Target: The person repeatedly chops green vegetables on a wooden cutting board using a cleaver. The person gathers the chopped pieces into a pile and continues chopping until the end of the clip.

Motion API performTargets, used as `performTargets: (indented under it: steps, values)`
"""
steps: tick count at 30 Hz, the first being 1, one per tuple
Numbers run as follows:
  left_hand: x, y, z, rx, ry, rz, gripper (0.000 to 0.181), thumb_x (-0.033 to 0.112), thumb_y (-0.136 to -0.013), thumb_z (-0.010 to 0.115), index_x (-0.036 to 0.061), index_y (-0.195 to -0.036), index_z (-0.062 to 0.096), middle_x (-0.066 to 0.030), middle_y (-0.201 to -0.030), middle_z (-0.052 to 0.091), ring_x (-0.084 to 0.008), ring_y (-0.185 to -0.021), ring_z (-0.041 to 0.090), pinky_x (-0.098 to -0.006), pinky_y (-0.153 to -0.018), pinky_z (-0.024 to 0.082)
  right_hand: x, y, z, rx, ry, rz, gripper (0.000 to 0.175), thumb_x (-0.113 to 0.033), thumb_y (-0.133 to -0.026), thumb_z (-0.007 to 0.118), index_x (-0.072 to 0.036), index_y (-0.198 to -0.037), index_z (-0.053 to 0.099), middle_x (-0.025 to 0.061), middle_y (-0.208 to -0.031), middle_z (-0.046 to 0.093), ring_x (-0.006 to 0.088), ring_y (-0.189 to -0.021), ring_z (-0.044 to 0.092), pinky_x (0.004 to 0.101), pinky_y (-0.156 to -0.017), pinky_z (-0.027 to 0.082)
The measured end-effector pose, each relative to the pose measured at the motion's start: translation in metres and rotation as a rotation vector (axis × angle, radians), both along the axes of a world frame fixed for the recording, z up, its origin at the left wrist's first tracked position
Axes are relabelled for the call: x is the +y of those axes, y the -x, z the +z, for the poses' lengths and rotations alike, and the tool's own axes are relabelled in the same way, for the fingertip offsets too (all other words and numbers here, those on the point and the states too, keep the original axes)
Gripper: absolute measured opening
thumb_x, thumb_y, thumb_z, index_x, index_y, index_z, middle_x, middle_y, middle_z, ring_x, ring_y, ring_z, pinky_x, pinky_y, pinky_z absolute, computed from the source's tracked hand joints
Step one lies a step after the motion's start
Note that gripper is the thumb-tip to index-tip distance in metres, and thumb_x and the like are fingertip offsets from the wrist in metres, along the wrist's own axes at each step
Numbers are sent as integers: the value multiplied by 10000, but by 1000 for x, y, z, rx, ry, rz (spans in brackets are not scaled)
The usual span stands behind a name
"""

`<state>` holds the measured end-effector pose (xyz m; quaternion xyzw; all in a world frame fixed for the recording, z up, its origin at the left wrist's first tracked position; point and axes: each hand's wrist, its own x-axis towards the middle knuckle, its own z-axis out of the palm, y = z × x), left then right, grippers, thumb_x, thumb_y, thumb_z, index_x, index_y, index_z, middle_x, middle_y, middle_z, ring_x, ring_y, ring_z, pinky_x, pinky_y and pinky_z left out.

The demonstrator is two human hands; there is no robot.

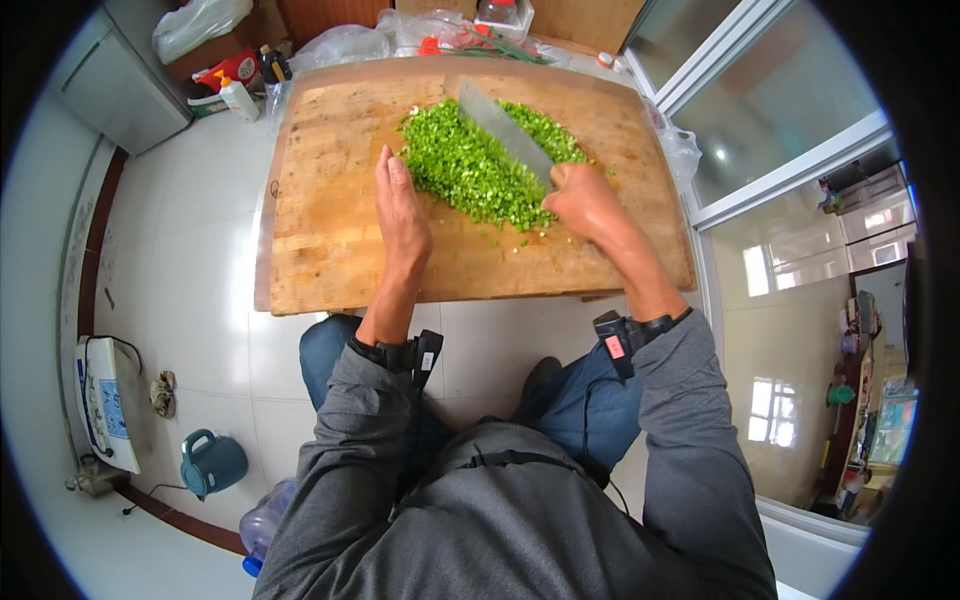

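Note:
A heap of finely chopped green onion (461, 161) is spread over a wooden cutting board (337, 255). My right hand (585, 199) grips the handle of a cleaver (506, 127), whose broad blade slants up and left across the heap. The blade looks slightly blurred, and its lower edge is among the green bits. My left hand (401, 206) stands on edge at the heap's left side, palm towards the onion, fingers straight and holding nothing. Whether its fingertips touch the heap is hard to tell. A few loose bits lie near the board's front.
Behind the board are plastic bags (341, 46), long green stalks (510, 49) and a pump bottle (238, 97). A sliding glass door (780, 112) borders the right. On the floor at left stand a blue kettle (214, 461) and a large plastic water bottle (262, 521).

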<state>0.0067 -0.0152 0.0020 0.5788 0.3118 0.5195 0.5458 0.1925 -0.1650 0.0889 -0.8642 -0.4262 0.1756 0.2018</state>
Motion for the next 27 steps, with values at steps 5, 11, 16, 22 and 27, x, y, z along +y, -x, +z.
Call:
performTargets:
  steps: [5, 11, 16, 22, 27]
  values:
    - [0, -3, 2, 0, -9, -14, 703, 460, -1120, 393, -103, -1539, 353, -271, -1570, 417, -337, -1464, 403, -405, -1208, 313, 5, 5, -3, -22, 18, -64, 188, -112, -869, 616, 29, -974, 684, 279, -846, 689, 427, -794, 687, 497, -729, 528]
    - [-4, -6, 3, -4, -16, -20, 709, 467, -1120, 389, -102, -1541, 350, -269, -1572, 414, -336, -1466, 399, -405, -1210, 309, -1, 8, -4, -95, -132, -53, 202, -98, -806, 645, 47, -947, 646, 271, -800, 676, 407, -728, 652, 467, -720, 512]
    - [-3, -4, 2, 2, -13, -22, 713, 472, -1119, 385, -101, -1543, 348, -267, -1574, 412, -336, -1467, 395, -406, -1212, 306, 2, 15, -1, 47, 23, -106, 218, -140, -889, 594, 13, -1010, 692, 311, -943, 702, 470, -925, 695, 527, -793, 528]
    - [-7, -4, 2, -19, -3, -26, 719, 479, -1119, 381, -99, -1545, 345, -265, -1576, 410, -335, -1469, 391, -407, -1214, 302, 1, 26, 5, -26, -59, -93, 284, -162, -807, 718, 74, -878, 578, 277, -798, 631, 392, -761, 640, 460, -733, 496]
    - [-12, -5, 1, -33, -4, -26, 723, 484, -1119, 378, -98, -1547, 343, -263, -1578, 407, -334, -1471, 388, -407, -1216, 299, -21, 38, 7, 54, -108, -67, 323, -191, -814, 739, 76, -880, 569, 265, -799, 605, 373, -747, 604, 446, -721, 478]
